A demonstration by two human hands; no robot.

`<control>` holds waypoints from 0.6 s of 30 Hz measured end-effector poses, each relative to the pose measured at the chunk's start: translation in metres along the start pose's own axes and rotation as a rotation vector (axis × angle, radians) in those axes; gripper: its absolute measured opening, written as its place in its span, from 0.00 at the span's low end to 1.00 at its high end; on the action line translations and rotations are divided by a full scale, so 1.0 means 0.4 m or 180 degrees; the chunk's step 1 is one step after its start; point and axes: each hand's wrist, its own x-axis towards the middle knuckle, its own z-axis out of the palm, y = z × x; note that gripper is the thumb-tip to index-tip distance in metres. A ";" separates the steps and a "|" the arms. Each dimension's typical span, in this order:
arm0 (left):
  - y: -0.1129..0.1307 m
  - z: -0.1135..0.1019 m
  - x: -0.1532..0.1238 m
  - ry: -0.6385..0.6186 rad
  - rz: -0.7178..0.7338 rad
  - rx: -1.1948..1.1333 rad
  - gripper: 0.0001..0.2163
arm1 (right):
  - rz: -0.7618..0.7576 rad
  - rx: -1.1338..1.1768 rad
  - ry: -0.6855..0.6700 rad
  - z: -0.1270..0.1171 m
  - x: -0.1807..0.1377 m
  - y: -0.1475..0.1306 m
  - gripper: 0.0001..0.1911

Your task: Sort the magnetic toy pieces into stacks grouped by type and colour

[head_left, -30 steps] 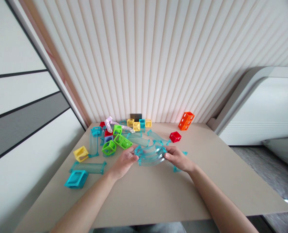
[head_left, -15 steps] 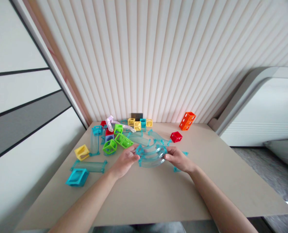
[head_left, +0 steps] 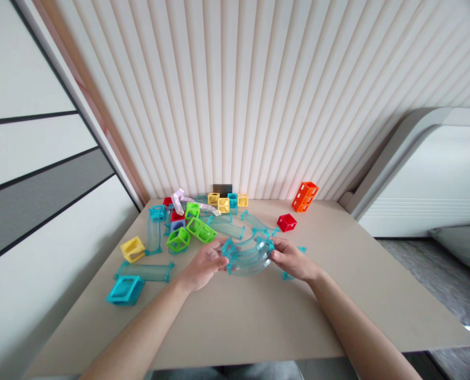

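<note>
As the left hand (head_left: pixel 204 265) grips one end of a curved track (head_left: pixel 248 259) and the right hand (head_left: pixel 293 258) the other, it spans the gap over the tabletop (head_left: pixel 251 322), apparently held two-handed for steadiness.

In front of me, the left hand (head_left: pixel 206 266) and right hand (head_left: pixel 292 258) are tilting the clear blue curved track (head_left: pixel 248 259) a touch, easing it slightly rightward; its bowed edge is dipping a little lower than a second ago.

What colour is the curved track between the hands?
The curved track is translucent teal; head view shows it.
</note>
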 end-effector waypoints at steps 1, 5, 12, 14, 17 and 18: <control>0.001 0.000 0.000 -0.0003 -0.0017 0.0017 0.30 | 0.0001 0.0003 0.0012 0.000 0.000 0.000 0.28; 0.007 0.001 0.000 0.0014 -0.0015 0.0105 0.30 | 0.0031 -0.0013 0.0002 0.003 -0.001 -0.004 0.29; 0.019 0.017 0.011 -0.0039 0.0206 0.0153 0.29 | 0.0013 0.0038 0.0023 -0.004 -0.008 -0.013 0.26; 0.028 0.035 0.030 -0.0101 0.0251 0.0221 0.28 | -0.0050 0.0098 0.0116 -0.017 -0.016 -0.020 0.26; 0.050 0.079 0.082 -0.0277 0.0311 0.0395 0.25 | -0.0099 0.0154 0.0393 -0.051 -0.036 -0.040 0.25; 0.057 0.098 0.107 -0.0336 0.0339 0.0450 0.24 | -0.0128 0.0175 0.0519 -0.067 -0.044 -0.049 0.24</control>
